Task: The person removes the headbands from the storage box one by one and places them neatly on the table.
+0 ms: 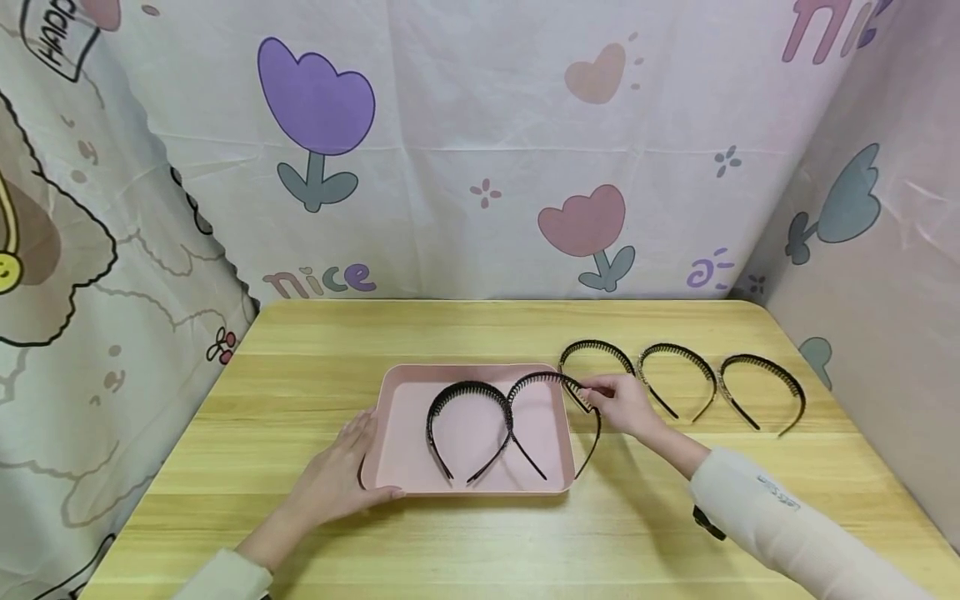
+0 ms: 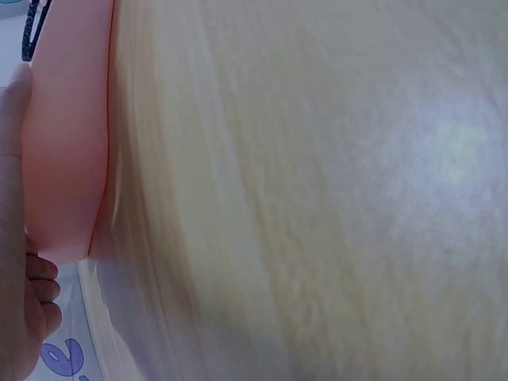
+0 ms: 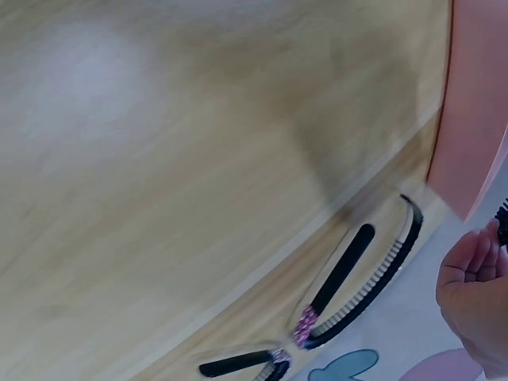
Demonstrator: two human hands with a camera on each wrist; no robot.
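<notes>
A shallow pink tray (image 1: 397, 433) stands on the table. My left hand (image 1: 333, 475) grips its left end, thumb at the near edge and fingers along the side; in the left wrist view, that hand (image 2: 14, 238) has curled fingertips past the tray's end. Inside the tray lie black toothed headbands (image 1: 468, 388), overlapping so that I cannot tell how many. Over the tray's right rim, my right hand (image 1: 618, 404) pinches another black headband (image 1: 536, 377) by its side. The right wrist view catches only a bit of this held headband (image 3: 503, 226) at the fingertips.
To the right of the tray, three more headbands lie in a row: a left one (image 1: 596, 343), a middle one (image 1: 678, 350) and a right one (image 1: 765, 362). Behind the wooden table (image 1: 480, 550) hangs a patterned cloth (image 1: 450, 100), with more cloth at both sides.
</notes>
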